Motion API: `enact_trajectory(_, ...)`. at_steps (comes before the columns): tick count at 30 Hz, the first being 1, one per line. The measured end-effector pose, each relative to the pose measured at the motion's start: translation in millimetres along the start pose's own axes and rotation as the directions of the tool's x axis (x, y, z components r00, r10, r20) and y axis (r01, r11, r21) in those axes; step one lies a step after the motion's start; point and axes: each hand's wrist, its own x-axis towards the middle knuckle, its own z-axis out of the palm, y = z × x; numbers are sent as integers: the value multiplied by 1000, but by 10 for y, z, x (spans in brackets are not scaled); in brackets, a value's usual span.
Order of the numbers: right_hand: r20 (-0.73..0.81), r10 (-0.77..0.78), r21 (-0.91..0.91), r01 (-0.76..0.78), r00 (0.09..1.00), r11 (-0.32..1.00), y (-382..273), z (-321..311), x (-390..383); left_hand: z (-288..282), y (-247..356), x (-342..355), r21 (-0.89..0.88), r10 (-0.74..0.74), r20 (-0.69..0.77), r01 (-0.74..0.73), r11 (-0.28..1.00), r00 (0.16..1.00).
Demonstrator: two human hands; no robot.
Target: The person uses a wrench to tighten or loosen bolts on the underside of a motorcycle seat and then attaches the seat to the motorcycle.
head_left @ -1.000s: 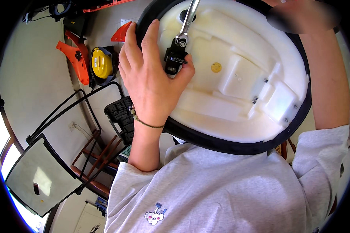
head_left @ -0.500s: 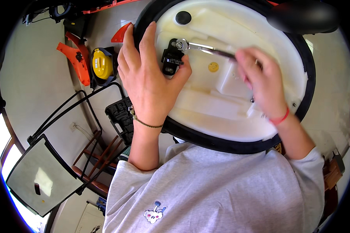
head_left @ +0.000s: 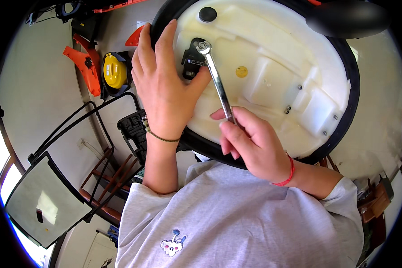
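A silver ratchet wrench (head_left: 217,82) slants across a large white plastic shell (head_left: 201,100) edged in black. Its handle end is in my right hand (head_left: 259,143), fingers wrapped round it. The wrench head sits over the upper end of a black metal bracket (head_left: 188,58) on the shell; what lies beneath the head is hidden. Spread beside the bracket, my left hand (head_left: 167,85) rests with its thumb near the bracket's edge and its fingers reaching to the black rim. A bolt (head_left: 190,73) shows at the bracket's lower end.
Several small metal studs (head_left: 299,87) stand on the shell's right part. A black tool case (head_left: 133,129) lies left of my wrist. Farther left are a yellow-and-black part (head_left: 115,73), an orange panel (head_left: 84,66) and a framed pane (head_left: 47,201). A dark blurred shape (head_left: 348,18) hangs upper right.
My right hand has swung the wrench handle from the right down toward me, while the head stays at the bracket. My left hand keeps its place by the bracket.
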Motion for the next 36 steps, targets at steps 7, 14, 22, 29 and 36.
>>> enact_trajectory(7, 43, 84, -43, -82, 996, 996, -220, -180, -216, -14, -21, -38, 6, 1, -7, -1, 1000, 1000)
enact_trajectory(14, -214, -292, -381, 196, 932, 903, -517, -788, -81, -13, -6, -73, 21, -7, -36, 8, 1000, 999)
enact_trajectory(22, -173, -424, -445, 313, 889, 839, -936, -907, 597, -9, -5, -72, 1, 13, -38, -13, 1000, 999)
enact_trajectory(29, -115, -159, -484, 84, 981, 871, -1242, -911, 870, -23, 24, -63, 54, 23, -48, -21, 998, 999)
enact_trajectory(36, -107, -99, -510, 31, 989, 860, -1330, -965, 972, -17, 47, -42, 28, 26, -57, -24, 999, 998)
